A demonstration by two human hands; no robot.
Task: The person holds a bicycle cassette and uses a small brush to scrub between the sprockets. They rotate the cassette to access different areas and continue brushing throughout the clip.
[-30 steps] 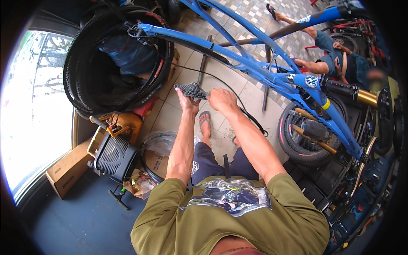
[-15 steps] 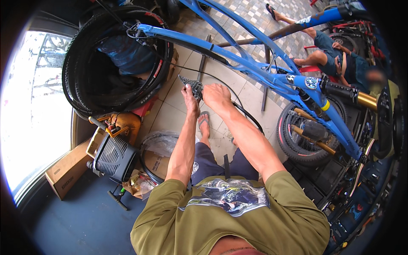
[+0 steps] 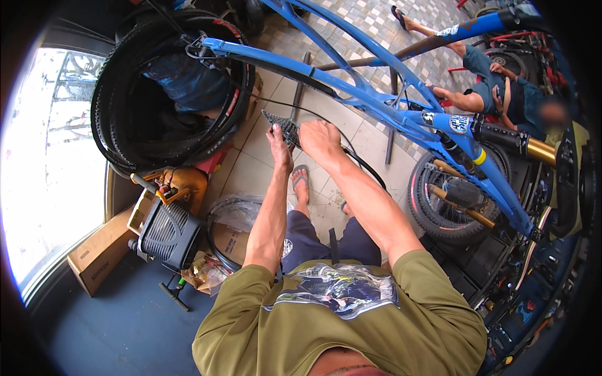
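A dark grey bicycle cassette [image 3: 288,131], its toothed cogs tilted toward me, is held up in front of me below the blue bike frame [image 3: 370,100]. My left hand [image 3: 279,145] grips the cassette from its near left side, thumb up along the cogs. Against its right side is my right hand [image 3: 320,139], fingers curled into a fist. Whatever those fingers hold is hidden behind the back of the hand. A black cable [image 3: 370,170] hangs just behind my right wrist.
Stacked tyres [image 3: 106,119] stand at the far left, above an orange-and-black machine [image 3: 168,232] and a long cardboard box [image 3: 103,254]. A wheel [image 3: 420,194] lies at right, beside a tool-covered bench [image 3: 520,301]. Another person [image 3: 483,78] sits at the far right.
The cassette has turned slightly in my left hand, its cogs showing at a different tilt. My right hand stays close against it, almost in the same place.
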